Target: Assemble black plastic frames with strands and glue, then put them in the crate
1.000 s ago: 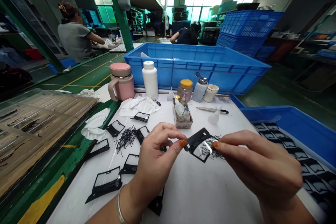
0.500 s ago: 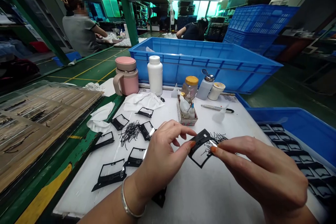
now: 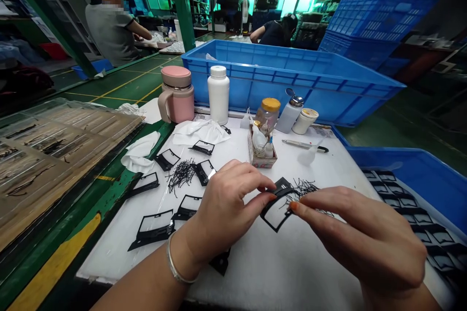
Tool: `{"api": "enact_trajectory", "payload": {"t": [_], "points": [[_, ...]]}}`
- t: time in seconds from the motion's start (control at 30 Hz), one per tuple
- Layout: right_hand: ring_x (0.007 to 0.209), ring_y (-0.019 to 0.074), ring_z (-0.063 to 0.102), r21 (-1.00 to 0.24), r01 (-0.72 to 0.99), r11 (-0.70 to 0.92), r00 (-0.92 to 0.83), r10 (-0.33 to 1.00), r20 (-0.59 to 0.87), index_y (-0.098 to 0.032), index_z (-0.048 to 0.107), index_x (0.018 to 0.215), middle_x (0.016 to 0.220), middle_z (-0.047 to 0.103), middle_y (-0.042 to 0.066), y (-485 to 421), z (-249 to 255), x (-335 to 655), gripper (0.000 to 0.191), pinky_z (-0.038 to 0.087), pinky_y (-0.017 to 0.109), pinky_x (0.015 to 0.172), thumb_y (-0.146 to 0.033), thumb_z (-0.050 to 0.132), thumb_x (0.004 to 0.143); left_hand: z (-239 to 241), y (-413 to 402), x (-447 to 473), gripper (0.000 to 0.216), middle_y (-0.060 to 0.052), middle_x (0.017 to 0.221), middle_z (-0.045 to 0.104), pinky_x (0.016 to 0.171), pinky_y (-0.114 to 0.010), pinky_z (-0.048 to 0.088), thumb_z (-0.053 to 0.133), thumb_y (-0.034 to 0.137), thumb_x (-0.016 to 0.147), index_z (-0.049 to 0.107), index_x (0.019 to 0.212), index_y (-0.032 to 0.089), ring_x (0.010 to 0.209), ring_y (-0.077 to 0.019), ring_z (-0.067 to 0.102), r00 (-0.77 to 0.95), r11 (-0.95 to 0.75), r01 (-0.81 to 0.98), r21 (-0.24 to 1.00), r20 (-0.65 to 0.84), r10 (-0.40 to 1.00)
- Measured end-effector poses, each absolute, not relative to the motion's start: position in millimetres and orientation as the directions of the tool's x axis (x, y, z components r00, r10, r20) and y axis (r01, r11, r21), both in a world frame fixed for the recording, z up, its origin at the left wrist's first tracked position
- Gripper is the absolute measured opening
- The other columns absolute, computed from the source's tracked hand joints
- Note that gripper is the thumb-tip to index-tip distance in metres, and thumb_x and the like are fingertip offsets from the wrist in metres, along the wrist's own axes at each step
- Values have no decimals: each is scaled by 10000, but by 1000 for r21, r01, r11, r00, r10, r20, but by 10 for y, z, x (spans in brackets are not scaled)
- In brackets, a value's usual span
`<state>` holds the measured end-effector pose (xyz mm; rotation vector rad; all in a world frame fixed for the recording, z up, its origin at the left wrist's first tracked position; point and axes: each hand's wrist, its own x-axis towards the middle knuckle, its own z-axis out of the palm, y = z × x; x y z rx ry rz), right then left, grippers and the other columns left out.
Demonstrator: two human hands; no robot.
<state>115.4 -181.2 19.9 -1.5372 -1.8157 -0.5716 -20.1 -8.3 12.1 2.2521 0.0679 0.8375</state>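
My left hand (image 3: pixel 228 209) pinches the upper left edge of a small black plastic frame (image 3: pixel 276 206) with a clear window, just above the white table (image 3: pixel 277 267). My right hand (image 3: pixel 361 240) pinches the same frame from the right with thumb and forefinger. A pile of thin black pins (image 3: pixel 308 187) lies right behind the frame. More black frames (image 3: pixel 153 231) and a second pin pile (image 3: pixel 181 173) lie to the left.
A pink mug (image 3: pixel 177 95), white bottle (image 3: pixel 218 94), jars and a small box (image 3: pixel 261 153) stand at the back. A big blue crate (image 3: pixel 292 82) is behind, a blue tray (image 3: pixel 419 189) with frames at right. Two other people work far behind.
Both hands have lowered the frame slightly toward the table and drawn closer together. The view has shifted a little to the left and down.
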Motion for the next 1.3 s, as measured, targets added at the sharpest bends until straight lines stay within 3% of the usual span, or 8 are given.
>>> {"api": "enact_trajectory", "payload": {"t": [0.5,0.7,1.07,1.3], "points": [[719,167,635,-113,981,156,-12,634,773,-174,746,971,811,674,57,-1799,216,1171,347,515,288,603,62,686,723,125,-88,-205,159,-39,868,646,762,-275,467,599,87,872,723,936,166,847,-146,597,782,-631,-198,750,509,360],[752,160,616,-120,984,136,11,616,787,-154,738,967,832,672,62,-1815,179,1183,362,498,287,608,84,705,696,97,-91,-208,327,-70,970,614,834,-292,469,495,-12,855,733,995,163,937,-161,578,797,-646,-254,720,534,282],[752,172,642,-121,986,115,28,602,798,-173,746,986,851,686,59,-1814,166,1169,360,512,293,626,60,696,717,85,-115,-200,340,-65,971,621,846,-305,469,489,-33,829,731,975,155,938,-163,575,806,-648,-256,717,529,267],[758,160,625,-103,985,138,7,568,823,-119,758,949,838,673,73,-1797,147,1175,327,506,286,632,84,712,696,87,-113,-214,340,-55,975,622,838,-288,471,499,-36,821,729,978,159,934,-154,580,798,-647,-252,720,533,281]]}}
